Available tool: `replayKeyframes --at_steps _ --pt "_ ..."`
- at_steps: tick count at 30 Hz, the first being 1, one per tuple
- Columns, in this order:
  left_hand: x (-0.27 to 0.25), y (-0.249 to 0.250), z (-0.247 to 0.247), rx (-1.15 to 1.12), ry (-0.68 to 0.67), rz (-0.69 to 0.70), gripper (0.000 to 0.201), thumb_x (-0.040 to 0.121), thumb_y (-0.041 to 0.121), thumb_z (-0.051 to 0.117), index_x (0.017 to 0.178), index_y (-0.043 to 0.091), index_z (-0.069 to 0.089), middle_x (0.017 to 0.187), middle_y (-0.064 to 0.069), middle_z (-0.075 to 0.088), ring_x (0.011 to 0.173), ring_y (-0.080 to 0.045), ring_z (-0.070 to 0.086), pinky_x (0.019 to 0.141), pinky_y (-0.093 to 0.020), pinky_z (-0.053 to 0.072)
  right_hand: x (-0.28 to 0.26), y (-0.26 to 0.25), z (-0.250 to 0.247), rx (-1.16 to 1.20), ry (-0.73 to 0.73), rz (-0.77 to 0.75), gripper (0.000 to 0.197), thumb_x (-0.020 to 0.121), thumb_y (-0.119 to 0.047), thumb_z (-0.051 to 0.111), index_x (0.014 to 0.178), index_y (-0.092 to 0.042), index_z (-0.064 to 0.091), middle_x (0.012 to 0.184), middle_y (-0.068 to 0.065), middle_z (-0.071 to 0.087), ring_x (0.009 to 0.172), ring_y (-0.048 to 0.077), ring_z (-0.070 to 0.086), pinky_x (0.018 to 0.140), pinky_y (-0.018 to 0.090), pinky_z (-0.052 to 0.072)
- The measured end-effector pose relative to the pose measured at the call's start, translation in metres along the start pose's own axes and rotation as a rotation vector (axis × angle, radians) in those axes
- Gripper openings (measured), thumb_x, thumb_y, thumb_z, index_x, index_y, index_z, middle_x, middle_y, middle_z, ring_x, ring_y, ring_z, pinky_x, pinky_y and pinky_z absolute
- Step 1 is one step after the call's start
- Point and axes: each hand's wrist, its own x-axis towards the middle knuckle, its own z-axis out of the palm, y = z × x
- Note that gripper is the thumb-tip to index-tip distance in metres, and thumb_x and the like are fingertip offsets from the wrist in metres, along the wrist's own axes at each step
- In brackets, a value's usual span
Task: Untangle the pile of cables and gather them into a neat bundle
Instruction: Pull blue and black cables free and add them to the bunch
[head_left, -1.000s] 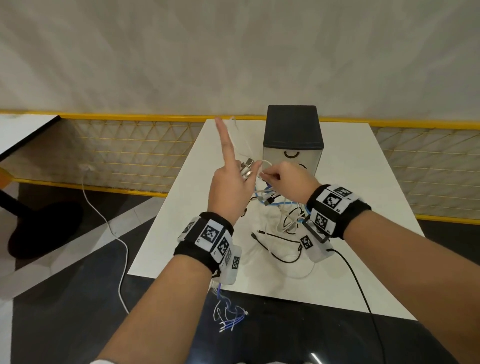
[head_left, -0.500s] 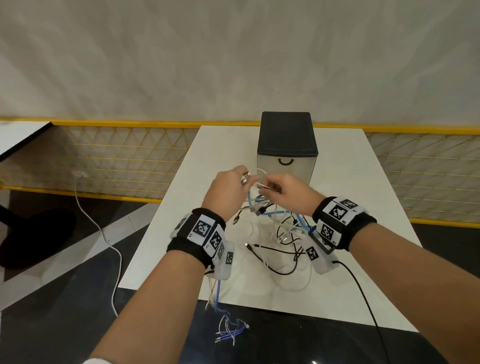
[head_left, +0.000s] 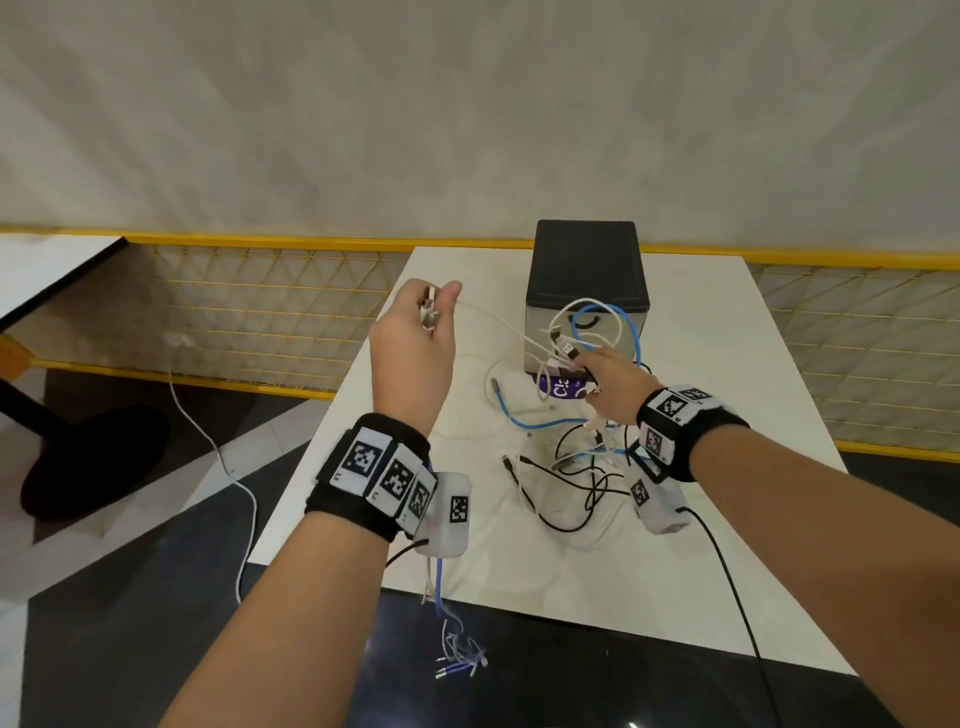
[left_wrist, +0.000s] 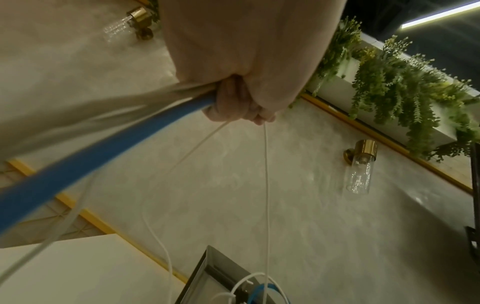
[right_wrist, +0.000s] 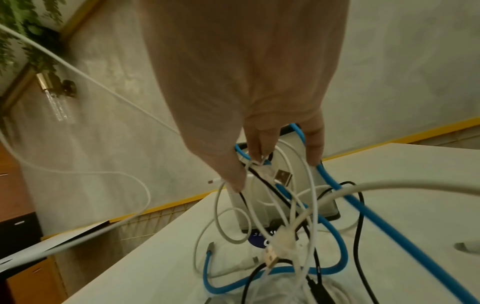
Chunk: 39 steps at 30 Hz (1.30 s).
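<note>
Left hand (head_left: 415, 358), raised off the surface's (head_left: 737, 519) left edge, grips gathered cable ends (head_left: 429, 312); right hand (head_left: 610, 384) pinches looped strands above the cable pile (head_left: 571, 467) mid-surface.

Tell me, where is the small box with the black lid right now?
In the head view the box stands at the far middle of the white table, near the wall, just beyond the right hand and its lifted cable loops.

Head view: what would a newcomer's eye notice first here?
First, the two hands: the left hand, raised over the table's left edge, pinches connectors with a white cable stretching across to the right hand. That hand lifts a tangle of cables before the black-topped box.
</note>
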Motion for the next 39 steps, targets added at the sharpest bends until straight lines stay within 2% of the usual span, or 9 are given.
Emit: replayKeyframes --at_steps 8,11,16,21,26,30,32,36,39 --pt "0.006 -0.015 -0.006 0.085 0.035 -0.089 0.031 0.099 0.035 0.055 0.095 0.006 0.061 0.066 0.001 0.055 0.06 -0.016 0.05 0.051 -0.026 0.031 -0.005 -0.021 -0.019 0.4 0.217 -0.056 0.024 0.1 -0.023 0.042 0.093 -0.013 0.063 0.088 0.011 0.066 0.079 0.032 0.062 0.076 0.042 0.051" --pt "0.005 -0.026 -0.005 0.159 -0.006 -0.097 0.037 0.099 0.036 0.054 0.098 0.001 0.064 0.076 -0.01 0.065 0.064 -0.022 0.052 0.051 -0.022 0.026 -0.003 -0.033 -0.034 0.785 0.289 -0.045 0.02 0.102 -0.019 0.036 0.09 -0.013 0.051 0.086 0.01 0.06 0.078 0.025 0.064 0.077 0.041 0.054" --pt "0.0 -0.032 0.001 0.158 -0.045 -0.152 0.038 0.099 0.037 0.053 0.104 0.002 0.065 0.084 -0.01 0.068 0.069 -0.019 0.055 0.051 -0.016 0.03 0.0 -0.044 -0.059 0.68 0.431 -0.064 0.021 0.102 -0.018 0.038 0.092 -0.014 0.056 0.084 0.009 0.057 0.065 0.015 0.053 0.064 0.028 0.048" --pt "0.0 -0.028 0.005 0.148 -0.062 -0.175 0.037 0.099 0.038 0.054 0.106 0.003 0.065 0.086 -0.009 0.069 0.076 -0.023 0.061 0.059 -0.024 0.038 -0.006 -0.059 -0.08 1.131 0.51 -0.11 0.023 0.103 -0.024 0.034 0.093 -0.018 0.053 0.073 0.007 0.058 0.05 0.015 0.062 0.049 0.023 0.05" --pt "-0.011 -0.01 0.015 -0.06 -0.253 -0.12 0.032 0.094 0.041 0.061 0.12 0.022 0.06 0.081 0.002 0.065 0.07 -0.01 0.06 0.059 -0.021 0.044 -0.012 -0.073 -0.081 0.954 0.374 -0.345 0.022 0.102 -0.016 0.04 0.103 -0.007 0.06 0.075 0.008 0.062 0.049 0.013 0.054 0.049 0.018 0.043" --pt "-0.017 0.0 0.043 -0.048 -0.474 -0.059 0.024 0.093 0.034 0.064 0.114 0.024 0.064 0.079 0.009 0.063 0.06 0.003 0.057 0.055 -0.011 0.04 -0.022 -0.089 -0.079 0.672 0.307 -0.502 0.019 0.096 -0.015 0.052 0.102 -0.018 0.07 0.091 -0.003 0.061 0.08 0.008 0.057 0.074 0.021 0.048" --pt "-0.013 0.0 0.053 0.004 -0.455 -0.07 0.012 0.096 0.029 0.06 0.097 0.02 0.067 0.075 0.003 0.068 0.062 -0.002 0.059 0.058 -0.012 0.041 -0.027 -0.091 -0.075 0.646 0.284 -0.513 0.02 0.094 -0.018 0.056 0.106 -0.027 0.069 0.099 0.005 0.056 0.09 0.018 0.057 0.085 0.025 0.049" --pt "-0.006 -0.003 0.056 -0.009 -0.412 -0.053 0.02 0.097 0.027 0.057 0.093 0.015 0.072 0.075 0.002 0.074 0.075 -0.004 0.065 0.067 -0.003 0.04 -0.03 -0.072 -0.053 0.829 0.244 -0.396 0.034 0.088 0.0 0.054 0.114 -0.022 0.056 0.102 0.003 0.052 0.081 0.02 0.054 0.08 0.038 0.05" --pt "-0.001 -0.002 0.051 -0.124 -0.435 -0.064 0.024 0.098 0.029 0.056 0.089 0.015 0.073 0.076 0.002 0.074 0.084 -0.008 0.067 0.085 -0.022 0.049 -0.03 -0.05 -0.021 0.685 0.101 -0.328 0.03 0.088 0.0 0.055 0.112 -0.018 0.054 0.101 0.007 0.06 0.084 0.019 0.057 0.078 0.032 0.049"
